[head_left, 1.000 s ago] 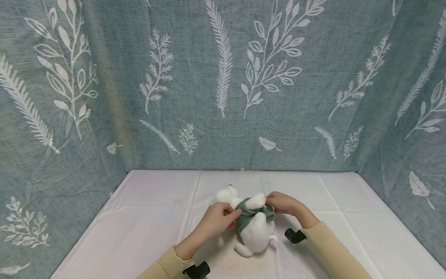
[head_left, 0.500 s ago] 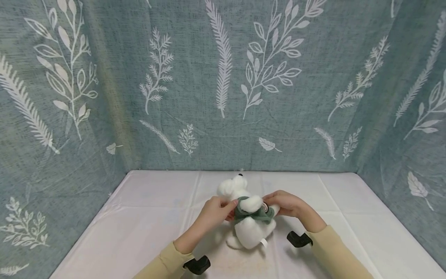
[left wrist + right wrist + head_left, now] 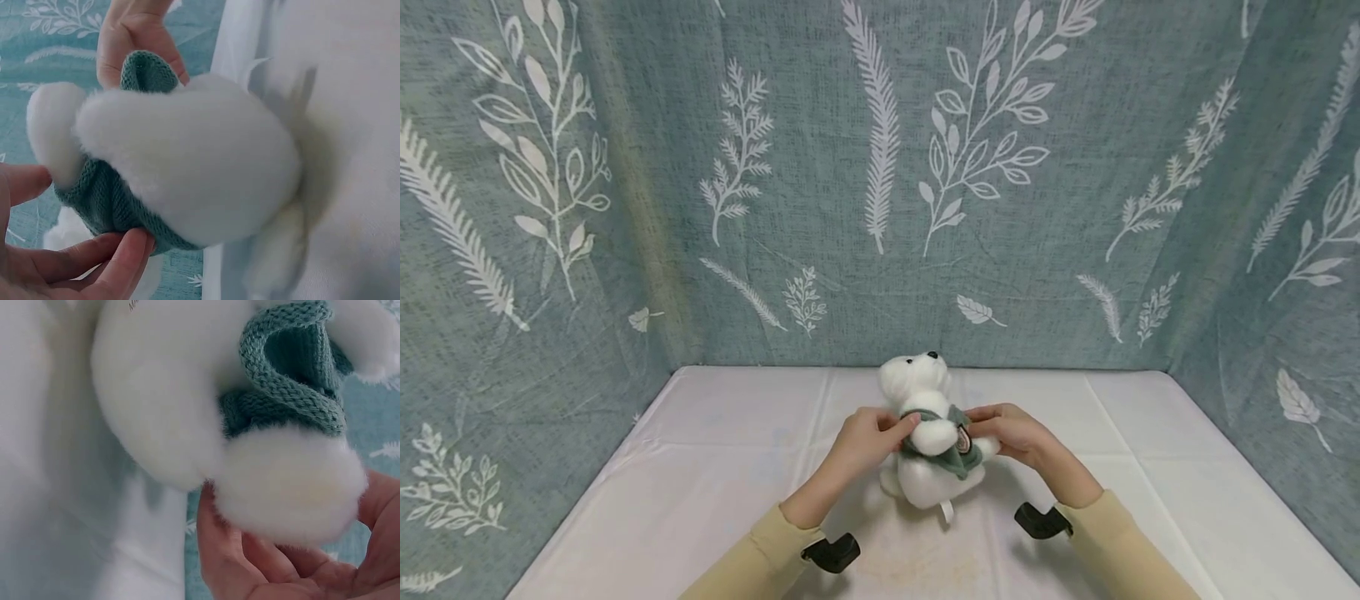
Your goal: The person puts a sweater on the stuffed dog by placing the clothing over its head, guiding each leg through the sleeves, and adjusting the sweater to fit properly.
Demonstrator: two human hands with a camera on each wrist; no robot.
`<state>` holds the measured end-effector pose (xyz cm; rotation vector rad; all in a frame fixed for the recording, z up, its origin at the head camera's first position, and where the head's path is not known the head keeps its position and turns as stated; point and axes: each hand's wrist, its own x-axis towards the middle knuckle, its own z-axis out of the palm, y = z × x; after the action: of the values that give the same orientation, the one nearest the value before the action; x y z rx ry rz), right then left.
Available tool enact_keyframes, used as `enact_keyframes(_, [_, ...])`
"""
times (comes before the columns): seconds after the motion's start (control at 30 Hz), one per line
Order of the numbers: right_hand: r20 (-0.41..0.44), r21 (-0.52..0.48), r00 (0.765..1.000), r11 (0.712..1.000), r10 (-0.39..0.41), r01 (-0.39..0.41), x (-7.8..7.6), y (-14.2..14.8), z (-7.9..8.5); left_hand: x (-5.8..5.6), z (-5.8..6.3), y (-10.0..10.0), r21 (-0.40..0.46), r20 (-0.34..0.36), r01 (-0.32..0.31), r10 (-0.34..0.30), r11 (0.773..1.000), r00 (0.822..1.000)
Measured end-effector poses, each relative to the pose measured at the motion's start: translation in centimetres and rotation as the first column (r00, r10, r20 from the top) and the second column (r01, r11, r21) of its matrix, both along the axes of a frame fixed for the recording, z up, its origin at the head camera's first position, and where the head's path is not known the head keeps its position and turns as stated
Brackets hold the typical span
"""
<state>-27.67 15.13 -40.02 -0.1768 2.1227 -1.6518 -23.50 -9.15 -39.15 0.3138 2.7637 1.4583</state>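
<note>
A white plush bear (image 3: 917,487) in a green knitted garment (image 3: 953,462) is tilted up at the middle of the table, its dark nose pointing up and right. My left hand (image 3: 872,437) grips the bear's left side, thumb in front. In the left wrist view its fingers (image 3: 128,256) press the knit (image 3: 109,197) from below. On the other side my right hand (image 3: 1015,433) holds the bear, its thumb and fingers round a stubby white limb (image 3: 290,487) in the right wrist view. The garment's edge (image 3: 290,384) gapes in a loop above that limb.
A white cloth (image 3: 715,467) with fold lines covers the table. Blue-green curtains (image 3: 820,208) with white leaf prints hang behind and at both sides. A black wrist mount (image 3: 832,552) sits under the left sleeve, another mount (image 3: 1042,521) under the right.
The bear has turned more upright, its head swinging up and to the right. A round badge on the garment has come into view. Both hands keep their hold, the left slightly higher.
</note>
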Motion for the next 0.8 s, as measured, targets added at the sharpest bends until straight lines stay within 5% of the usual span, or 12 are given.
enact_keyframes(0.43, [-0.092,0.066,0.986,0.987,-0.141,0.148,0.7,-0.9,0.3,-0.5,0.5,0.4,0.021,-0.009,-0.011,0.012,1.000,1.000])
enact_keyframes(0.8, [-0.207,0.029,0.959,0.979,-0.193,0.203,1.0,-0.9,-1.1,-0.6,-0.6,0.6,0.081,-0.084,0.006,0.001,0.997,0.996])
